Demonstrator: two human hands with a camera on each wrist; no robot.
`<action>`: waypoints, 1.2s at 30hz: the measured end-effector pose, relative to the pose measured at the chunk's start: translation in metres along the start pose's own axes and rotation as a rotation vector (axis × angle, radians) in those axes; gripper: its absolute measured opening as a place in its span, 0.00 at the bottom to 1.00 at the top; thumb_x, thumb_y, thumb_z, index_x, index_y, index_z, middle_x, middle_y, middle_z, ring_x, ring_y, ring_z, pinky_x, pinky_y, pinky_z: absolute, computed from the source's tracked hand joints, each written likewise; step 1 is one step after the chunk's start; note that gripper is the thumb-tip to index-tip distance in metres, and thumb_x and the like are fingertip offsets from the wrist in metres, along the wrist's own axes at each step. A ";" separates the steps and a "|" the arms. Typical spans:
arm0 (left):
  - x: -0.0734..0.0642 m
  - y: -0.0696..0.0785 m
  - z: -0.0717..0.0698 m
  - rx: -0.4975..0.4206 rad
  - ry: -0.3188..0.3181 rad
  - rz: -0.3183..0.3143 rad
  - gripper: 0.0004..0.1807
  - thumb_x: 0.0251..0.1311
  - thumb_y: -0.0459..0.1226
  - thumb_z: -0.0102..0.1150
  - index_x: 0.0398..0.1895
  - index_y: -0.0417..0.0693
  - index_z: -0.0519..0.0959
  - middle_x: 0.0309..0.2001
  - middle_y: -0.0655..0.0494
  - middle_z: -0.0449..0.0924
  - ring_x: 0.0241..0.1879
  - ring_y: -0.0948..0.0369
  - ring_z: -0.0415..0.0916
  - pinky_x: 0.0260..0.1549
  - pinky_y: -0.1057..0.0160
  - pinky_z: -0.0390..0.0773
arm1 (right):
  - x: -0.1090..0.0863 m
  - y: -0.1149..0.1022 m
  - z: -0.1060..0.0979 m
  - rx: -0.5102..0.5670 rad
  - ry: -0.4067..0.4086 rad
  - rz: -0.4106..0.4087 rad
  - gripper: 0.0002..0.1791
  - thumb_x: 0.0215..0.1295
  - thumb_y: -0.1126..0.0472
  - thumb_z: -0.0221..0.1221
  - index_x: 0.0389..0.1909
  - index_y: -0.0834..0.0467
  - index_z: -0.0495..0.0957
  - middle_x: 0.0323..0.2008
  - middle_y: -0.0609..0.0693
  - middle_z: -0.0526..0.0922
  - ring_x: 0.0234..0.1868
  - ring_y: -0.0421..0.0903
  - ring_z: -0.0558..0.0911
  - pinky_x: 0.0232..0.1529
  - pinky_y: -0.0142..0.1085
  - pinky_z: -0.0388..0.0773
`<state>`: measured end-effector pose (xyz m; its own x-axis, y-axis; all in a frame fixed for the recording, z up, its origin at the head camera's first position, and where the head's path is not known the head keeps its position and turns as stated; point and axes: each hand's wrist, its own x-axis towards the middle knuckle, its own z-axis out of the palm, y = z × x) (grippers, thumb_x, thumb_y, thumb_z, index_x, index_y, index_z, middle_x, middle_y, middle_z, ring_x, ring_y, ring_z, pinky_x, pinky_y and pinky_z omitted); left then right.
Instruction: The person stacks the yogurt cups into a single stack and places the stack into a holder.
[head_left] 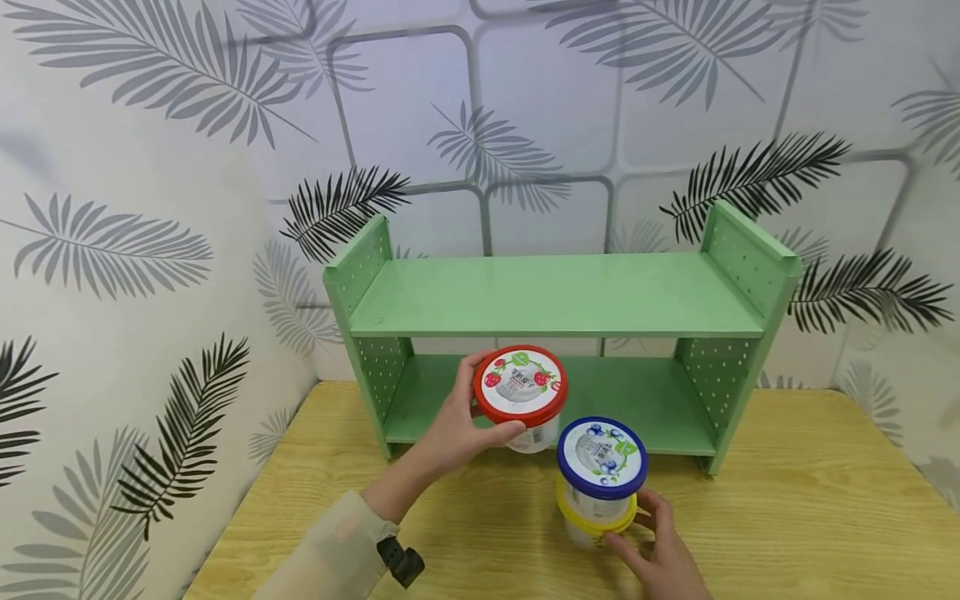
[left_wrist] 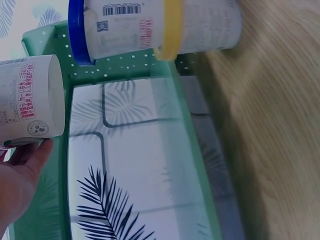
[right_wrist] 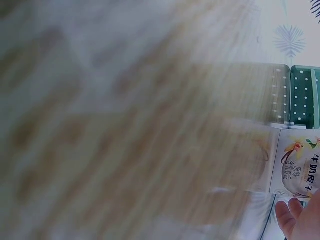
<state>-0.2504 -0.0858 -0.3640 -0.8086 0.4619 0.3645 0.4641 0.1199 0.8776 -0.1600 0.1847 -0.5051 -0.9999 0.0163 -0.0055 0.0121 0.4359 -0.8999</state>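
My left hand (head_left: 453,429) grips a tub with a red lid (head_left: 522,385), strawberries printed on top, in front of the shelf's lower level. The left wrist view shows the white side of this tub (left_wrist: 32,97) above my fingers. At the right, my right hand (head_left: 662,550) holds a tub with a yellow lid (head_left: 598,525) from its right side. Stacked on that one is a tub with a blue lid (head_left: 602,458) bearing blueberries. In the right wrist view, the label of the held tub (right_wrist: 300,165) shows at the edge; much of that view is blurred.
A green two-level shelf (head_left: 555,296) with perforated side panels stands on the wooden table (head_left: 787,508), against a wall (head_left: 540,108) patterned with leaves. The shelf's right side panel (head_left: 742,358) rises behind and right of the stacked tubs.
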 end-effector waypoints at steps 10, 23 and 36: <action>0.017 0.008 0.015 -0.034 -0.036 0.037 0.47 0.55 0.41 0.70 0.72 0.54 0.50 0.63 0.51 0.66 0.56 0.56 0.70 0.51 0.56 0.75 | 0.000 -0.002 0.001 -0.008 -0.001 0.004 0.44 0.65 0.51 0.63 0.67 0.67 0.48 0.65 0.70 0.60 0.61 0.67 0.68 0.49 0.52 0.76; 0.028 0.006 0.044 -0.049 -0.119 0.014 0.48 0.55 0.44 0.70 0.73 0.53 0.50 0.63 0.54 0.66 0.58 0.62 0.68 0.53 0.59 0.74 | 0.002 -0.006 0.001 0.008 -0.019 0.067 0.45 0.65 0.47 0.62 0.68 0.65 0.47 0.66 0.68 0.60 0.62 0.66 0.67 0.51 0.52 0.74; 0.031 0.004 0.059 -0.050 -0.155 -0.021 0.46 0.56 0.40 0.69 0.73 0.56 0.52 0.62 0.59 0.67 0.58 0.64 0.69 0.52 0.63 0.74 | 0.004 -0.003 0.001 0.010 -0.023 0.076 0.46 0.64 0.46 0.63 0.69 0.64 0.47 0.66 0.68 0.59 0.62 0.67 0.67 0.52 0.53 0.74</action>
<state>-0.2521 -0.0197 -0.3673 -0.7508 0.5899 0.2972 0.4263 0.0891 0.9002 -0.1637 0.1821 -0.5027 -0.9961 0.0287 -0.0839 0.0881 0.4254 -0.9007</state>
